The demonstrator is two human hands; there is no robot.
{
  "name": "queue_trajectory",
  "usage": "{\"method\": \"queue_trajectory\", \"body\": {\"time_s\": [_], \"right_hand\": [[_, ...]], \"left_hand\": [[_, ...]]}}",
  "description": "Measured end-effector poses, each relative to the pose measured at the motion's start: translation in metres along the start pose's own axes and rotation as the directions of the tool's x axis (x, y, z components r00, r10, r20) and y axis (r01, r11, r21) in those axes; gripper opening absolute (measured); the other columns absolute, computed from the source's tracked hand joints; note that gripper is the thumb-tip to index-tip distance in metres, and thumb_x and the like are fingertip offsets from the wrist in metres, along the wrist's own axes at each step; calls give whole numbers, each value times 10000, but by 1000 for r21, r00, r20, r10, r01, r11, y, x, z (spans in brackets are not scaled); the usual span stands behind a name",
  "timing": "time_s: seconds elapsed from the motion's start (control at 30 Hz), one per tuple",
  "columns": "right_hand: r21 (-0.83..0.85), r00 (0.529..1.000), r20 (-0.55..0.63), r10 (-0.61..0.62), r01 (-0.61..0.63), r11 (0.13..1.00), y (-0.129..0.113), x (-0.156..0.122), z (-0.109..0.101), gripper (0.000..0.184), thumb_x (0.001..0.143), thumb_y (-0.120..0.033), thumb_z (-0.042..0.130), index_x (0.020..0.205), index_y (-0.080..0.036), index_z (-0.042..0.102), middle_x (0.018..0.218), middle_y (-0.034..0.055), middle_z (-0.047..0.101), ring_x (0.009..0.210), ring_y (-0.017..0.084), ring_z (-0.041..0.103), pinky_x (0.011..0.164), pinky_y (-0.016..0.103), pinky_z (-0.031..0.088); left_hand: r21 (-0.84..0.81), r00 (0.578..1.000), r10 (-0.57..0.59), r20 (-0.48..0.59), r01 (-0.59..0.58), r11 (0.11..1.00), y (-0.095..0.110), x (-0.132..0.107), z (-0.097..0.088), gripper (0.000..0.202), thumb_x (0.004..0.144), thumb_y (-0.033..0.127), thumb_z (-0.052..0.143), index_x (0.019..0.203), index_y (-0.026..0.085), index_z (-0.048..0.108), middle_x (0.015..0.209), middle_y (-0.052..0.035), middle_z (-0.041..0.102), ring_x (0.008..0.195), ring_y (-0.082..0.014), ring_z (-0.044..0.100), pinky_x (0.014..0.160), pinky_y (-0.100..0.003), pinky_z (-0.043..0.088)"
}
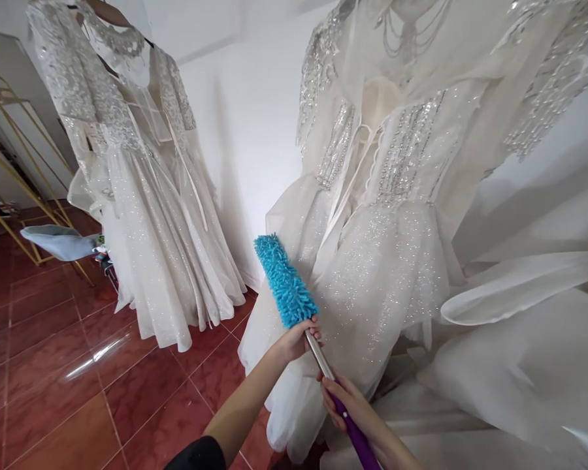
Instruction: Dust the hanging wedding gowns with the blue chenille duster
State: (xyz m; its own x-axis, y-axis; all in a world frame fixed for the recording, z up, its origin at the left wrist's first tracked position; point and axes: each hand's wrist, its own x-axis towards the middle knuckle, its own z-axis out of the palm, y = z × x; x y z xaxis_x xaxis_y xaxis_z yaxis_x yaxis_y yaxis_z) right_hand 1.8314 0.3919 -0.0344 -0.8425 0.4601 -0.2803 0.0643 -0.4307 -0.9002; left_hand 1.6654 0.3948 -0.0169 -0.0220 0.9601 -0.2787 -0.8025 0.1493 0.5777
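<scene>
A duster has a fluffy turquoise head [285, 281], a silver metal shaft [319, 356] and a purple handle [353, 435]. My left hand [298, 339] is closed round the shaft just below the head. My right hand [349, 399] grips the purple handle lower down. The duster head points up and left, close to the glittery skirt of a white sequinned gown [387, 248] hanging right in front of me.
A second white sequinned gown [142, 196] hangs at the left against the white wall. A gold metal frame [14, 176] and a pale blue cloth [61, 241] stand at the far left. The floor is glossy red tile [78, 365].
</scene>
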Motion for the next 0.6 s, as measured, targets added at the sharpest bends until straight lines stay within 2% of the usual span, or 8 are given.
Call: {"method": "queue_trajectory", "body": {"time_s": [0.27,0.4,0.5,0.6], "right_hand": [[4,987,42,153,-154,988,69,5,2,566,562,-704,631,769,-211,448,413,-142,437,223,4,287,215,124,246],[-29,971,42,237,-236,971,94,-2,6,533,558,-679,616,749,-212,447,400,-140,417,217,3,268,214,124,214],[-77,976,43,213,-209,975,91,-9,8,486,593,-630,604,781,-206,457,359,-142,404,213,12,279,226,121,177],[-145,992,23,126,-122,982,66,-21,6,428,660,-552,609,859,-202,463,348,-151,391,219,21,285,232,120,165]], "left_hand": [[-111,977,-65,-204,43,993,-58,-18,-57,185,631,159,582,743,205,442,499,105,333,470,-66,416,589,-230,354],[-126,950,-107,-293,72,989,-82,-32,-75,192,626,129,587,715,196,431,491,104,328,447,-53,396,562,-204,328],[-95,950,-110,-291,86,992,-76,-38,-70,189,622,121,600,732,186,461,504,94,362,466,-58,408,556,-200,326],[-44,970,-73,-230,65,997,-50,-41,-40,220,597,138,637,741,188,479,508,87,391,495,-74,423,558,-211,334]]}}
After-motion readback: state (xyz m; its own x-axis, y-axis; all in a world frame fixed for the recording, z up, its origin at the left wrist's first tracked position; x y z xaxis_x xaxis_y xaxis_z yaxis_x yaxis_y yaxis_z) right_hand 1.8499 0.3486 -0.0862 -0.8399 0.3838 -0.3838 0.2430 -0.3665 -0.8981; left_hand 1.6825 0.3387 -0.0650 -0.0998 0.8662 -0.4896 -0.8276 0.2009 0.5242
